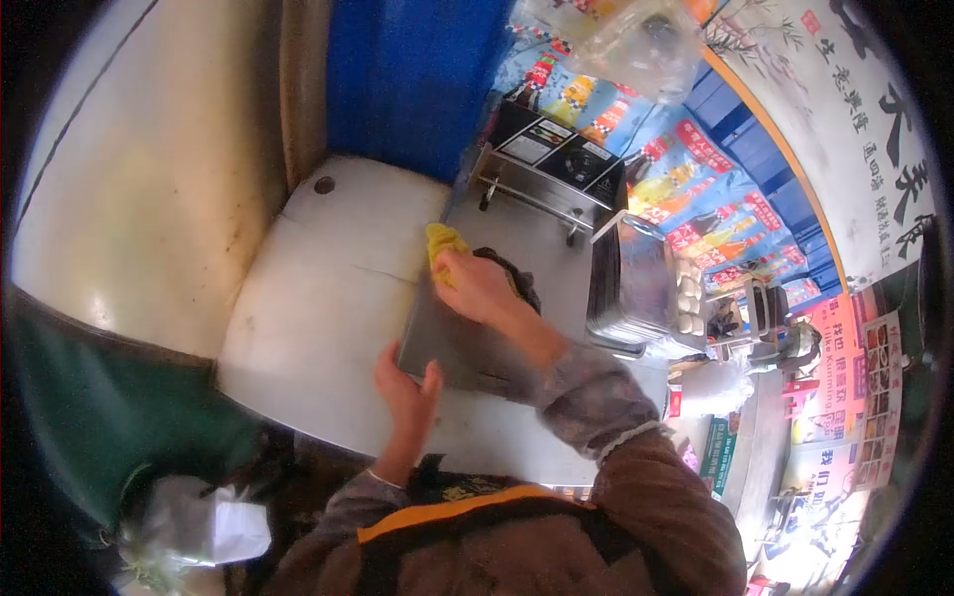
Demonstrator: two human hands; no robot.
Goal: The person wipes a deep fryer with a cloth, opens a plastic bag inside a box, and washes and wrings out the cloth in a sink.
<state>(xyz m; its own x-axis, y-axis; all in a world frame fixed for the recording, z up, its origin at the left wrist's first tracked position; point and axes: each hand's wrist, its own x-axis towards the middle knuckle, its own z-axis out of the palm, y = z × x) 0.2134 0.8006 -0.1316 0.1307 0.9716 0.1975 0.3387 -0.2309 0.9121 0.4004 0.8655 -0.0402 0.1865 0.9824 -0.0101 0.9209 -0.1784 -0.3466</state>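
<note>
A yellow cloth (446, 241) is bunched in my right hand (484, 288), which is closed over it near the far left edge of a flat grey metal sheet or tray (467, 348). My left hand (405, 399) is at the sheet's near left corner, its thumb and fingers on either side of that corner; the fingertips are partly hidden. Just beyond my right wrist lies a dark, crumpled item (519, 278), partly covered by the hand; I cannot tell its kind.
A metal appliance (556, 159) on small legs stands behind the sheet. To its right are stacked dark trays (628, 278) and pale round items (689, 295). The white tabletop (318, 288) extends left, and a clear plastic bag (644, 48) hangs above. A white bag (189, 526) sits lower left.
</note>
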